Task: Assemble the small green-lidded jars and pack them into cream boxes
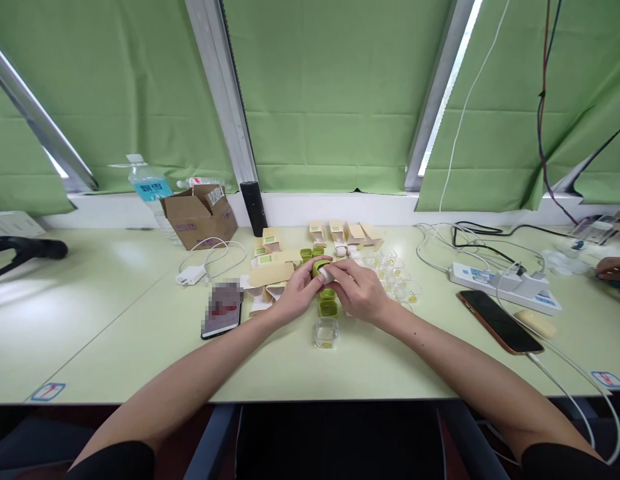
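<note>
**Operator:** Both forearms enter from the near edge and meet at mid-tabletop (115,320). State of each hand?

**Inspector:** Left hand (296,293) is closed around a green cap (319,267), fingers curled on its left side. Right hand (359,291) is closed too, pinching a small white piece (327,274) against that cap. The cap is held just above the tabletop, between the two hands.

**Operator:** Items directly around the hands?

**Inspector:** Clear glass jar (326,332) stands just near of the hands. Two more green caps (329,302) lie between the jar and the hands. Further clear jars (396,280) are grouped to the right of the right hand. Small tan cartons (270,275) lie to the left and far side, some opened.

**Operator:** Remaining items?

**Inspector:** Dark phone (222,310) lies left of the cartons; a white charger (191,275) sits beyond it. Brown cardboard box (200,217) and water bottle (149,188) stand far left. Black cylinder (253,208) stands at the window ledge. Second phone (500,321) and power strip (505,285) lie to the right. Another person's hand (613,268) shows at the far right edge.
</note>
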`<act>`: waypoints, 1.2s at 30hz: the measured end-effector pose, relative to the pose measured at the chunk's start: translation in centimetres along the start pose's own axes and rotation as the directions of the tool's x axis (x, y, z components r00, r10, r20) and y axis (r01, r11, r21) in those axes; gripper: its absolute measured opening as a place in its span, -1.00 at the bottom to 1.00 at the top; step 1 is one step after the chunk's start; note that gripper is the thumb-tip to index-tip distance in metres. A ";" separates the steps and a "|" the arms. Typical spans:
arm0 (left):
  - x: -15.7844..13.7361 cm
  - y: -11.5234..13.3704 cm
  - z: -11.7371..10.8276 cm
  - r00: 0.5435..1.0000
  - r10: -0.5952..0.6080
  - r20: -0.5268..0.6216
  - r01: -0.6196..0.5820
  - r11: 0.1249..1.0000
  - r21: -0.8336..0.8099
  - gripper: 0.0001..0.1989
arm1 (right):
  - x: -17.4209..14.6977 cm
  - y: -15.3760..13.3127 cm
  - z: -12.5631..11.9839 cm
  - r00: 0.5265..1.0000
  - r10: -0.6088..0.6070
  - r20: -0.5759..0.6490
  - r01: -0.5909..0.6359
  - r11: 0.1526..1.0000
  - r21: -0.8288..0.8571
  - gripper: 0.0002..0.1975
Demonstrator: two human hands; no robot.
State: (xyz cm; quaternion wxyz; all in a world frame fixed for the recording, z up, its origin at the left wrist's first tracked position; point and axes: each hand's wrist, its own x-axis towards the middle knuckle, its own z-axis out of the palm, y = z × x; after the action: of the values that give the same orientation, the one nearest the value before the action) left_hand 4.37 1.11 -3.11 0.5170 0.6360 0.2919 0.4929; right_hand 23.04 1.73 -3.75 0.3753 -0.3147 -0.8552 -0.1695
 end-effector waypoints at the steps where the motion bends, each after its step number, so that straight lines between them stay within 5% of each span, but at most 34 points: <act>1: 0.0 0.0 0.1 1.000 0.005 -0.008 -0.005 1.000 0.016 -0.54 | 0.0 0.0 0.1 1.000 -0.007 -0.009 0.007 1.000 -0.010 -0.68; 6: 0.0 -0.1 0.1 0.998 0.055 -0.042 -0.053 0.998 0.044 -0.57 | 0.1 -0.3 0.0 0.998 -0.051 -0.048 0.050 0.998 -0.030 -0.68; 10: -0.2 -0.4 -0.3 0.995 0.061 0.080 -0.052 0.993 -0.102 -0.47 | 0.2 -0.5 -0.3 0.999 -0.035 -0.033 0.035 0.999 -0.001 -0.68; 21: 0.0 -0.8 -0.5 0.993 0.050 0.105 -0.031 0.985 -0.168 -0.44 | 0.9 -0.8 -0.2 0.937 -0.187 -0.296 0.167 0.982 -0.092 -0.74; 36: 0.3 -1.3 -0.8 0.991 0.039 0.125 -0.016 0.984 -0.180 -0.42 | 0.6 -0.5 0.1 0.956 -0.161 -0.246 0.159 0.987 -0.029 -0.62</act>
State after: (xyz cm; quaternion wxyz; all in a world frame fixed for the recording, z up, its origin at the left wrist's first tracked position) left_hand 3.92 2.06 -4.24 0.5828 0.6213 0.2041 0.4824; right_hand 22.34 1.64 -3.43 0.4627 -0.2224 -0.8236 -0.2411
